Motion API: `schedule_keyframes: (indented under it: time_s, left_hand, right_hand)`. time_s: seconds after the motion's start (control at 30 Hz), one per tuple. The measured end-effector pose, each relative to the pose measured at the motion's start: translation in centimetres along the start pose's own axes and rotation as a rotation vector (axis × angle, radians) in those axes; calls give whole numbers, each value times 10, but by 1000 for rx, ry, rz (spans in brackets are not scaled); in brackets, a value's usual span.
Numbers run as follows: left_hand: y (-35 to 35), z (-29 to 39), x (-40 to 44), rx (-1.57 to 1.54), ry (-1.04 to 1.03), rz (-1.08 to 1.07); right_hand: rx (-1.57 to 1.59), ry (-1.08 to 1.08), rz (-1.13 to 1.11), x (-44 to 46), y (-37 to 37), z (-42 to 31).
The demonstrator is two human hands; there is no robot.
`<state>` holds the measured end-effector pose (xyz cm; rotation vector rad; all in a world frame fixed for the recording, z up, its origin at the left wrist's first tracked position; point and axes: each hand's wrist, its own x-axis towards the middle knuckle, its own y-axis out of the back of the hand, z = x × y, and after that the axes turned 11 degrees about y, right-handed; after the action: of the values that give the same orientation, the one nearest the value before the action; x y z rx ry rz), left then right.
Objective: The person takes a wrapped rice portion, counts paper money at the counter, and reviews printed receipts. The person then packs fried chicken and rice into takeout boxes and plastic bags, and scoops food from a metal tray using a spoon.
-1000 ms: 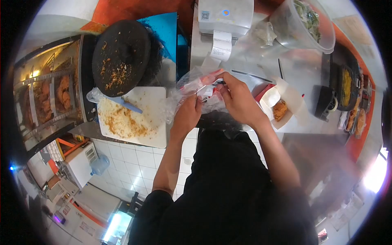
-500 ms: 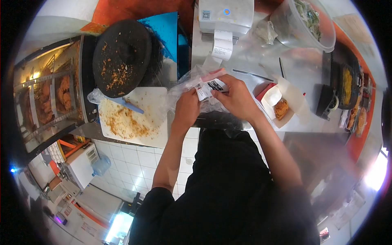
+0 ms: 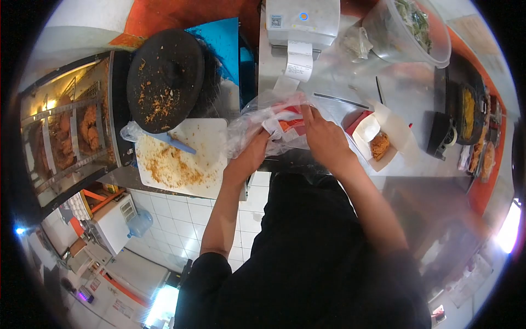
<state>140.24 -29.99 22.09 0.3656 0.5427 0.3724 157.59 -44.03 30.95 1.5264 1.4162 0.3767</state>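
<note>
A clear plastic bag (image 3: 241,143) with red and white packaging (image 3: 287,122) inside it is between my hands over the counter's front edge. My left hand (image 3: 252,156) is closed on the bag's left side. Beside its fingertips lies a crumpled white slip (image 3: 272,129). On the right side of the bag my right hand (image 3: 329,140) has its fingers pressed together at the plastic. What lies under those fingers is partly hidden. To the right, an open paper box (image 3: 366,131) holds a piece of fried chicken (image 3: 379,146).
A white printer (image 3: 302,22) with a hanging receipt (image 3: 299,60) stands behind the bag. At left are a crumb-covered cutting board (image 3: 213,159), a knife (image 3: 175,144), a round black lid (image 3: 189,82) and a lit chicken cabinet (image 3: 112,109). A clear tub (image 3: 378,41) holds greens.
My right hand has shifted slightly right and down, and its fingers have come off the printed slip. The slip is now crumpled near my left fingers, and more red packaging shows through the bag.
</note>
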Motion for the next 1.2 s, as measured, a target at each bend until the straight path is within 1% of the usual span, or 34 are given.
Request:
schedule_keyframes:
  time_s: [0.03,0.07,0.1,0.13,0.17,0.2,0.23,0.27,0.3,0.33,0.37,0.4,0.43,0.47,0.53,0.57,0.63,0.67,0.73,0.77,0.8,0.87,0.9,0.97,1.03,1.1,1.17,1.2]
  left_hand:
    - [1,1,-3,1,1,0]
    - [3,2,-9,173,-40,4]
    - [5,5,-14,347,-82,9]
    - [10,17,-18,347,-83,7]
    - [18,37,-23,355,-41,-32]
    - [21,48,-27,362,0,-72]
    - [19,49,-31,362,0,-72]
    - [17,50,-34,319,-47,-29]
    - [16,51,-38,277,-95,14]
    - [16,55,-42,277,-98,15]
    - [18,63,-47,259,-156,40]
    - [21,72,-53,241,-214,62]
    - [23,79,-59,239,-218,62]
    - [25,87,-66,177,-206,45]
    - [30,101,-77,115,-201,29]
    - [32,108,-81,113,-286,35]
    - [34,122,-87,68,-421,20]
    - [32,131,-88,67,-436,12]
    - [24,152,-87,-124,-298,-208]
    - [19,162,-81,-134,-313,-251]
    - [13,169,-77,-130,-334,-264]
    - [1,181,-69,-246,-245,-320]
    - [-6,185,-65,-309,-277,-326]
    - [-15,199,-61,-272,-291,-349]
    - [-28,212,-59,-225,-253,-343]
    - [-41,229,-57,-187,-274,-391]
    - [-56,243,-55,-143,-283,-437]
    - [-66,246,-53,-81,-297,-489]
  right_hand:
    - [-54,-9,6,-1,-1,0]
    - [-53,-8,7,-1,-6,4]
    - [-86,128,83,-2,-14,11]
    - [-118,262,156,-3,-18,15]
    - [-118,261,155,-4,-18,16]
    - [-48,256,125,-4,-17,15]
    - [21,251,94,-5,-13,13]
    - [20,252,96,-6,-8,9]
    - [43,205,55,-9,-1,3]
    - [66,159,14,-13,8,-4]
    - [64,158,15,-19,14,-7]
    - [86,204,43,-27,21,-9]
    - [105,251,73,-35,27,-11]
    - [101,249,76,-44,33,-13]
    - [133,273,279,-64,44,-16]
    - [128,272,282,-75,51,-16]
    - [417,239,248,-94,63,-14]
    - [409,231,261,-99,63,-13]
    - [1599,122,203,-108,57,-8]
    - [1692,143,226,-107,53,-4]
    - [1774,35,245,-110,51,3]
    - [1779,24,361,-117,46,13]
    - [1777,33,393,-123,47,18]
    - [1827,63,501,-135,51,29]
    - [1855,67,559,-150,63,38]
    - [1888,69,609,-166,71,52]
    - [1714,-72,501,-184,73,68]
    - [1728,-64,515,-192,73,75]
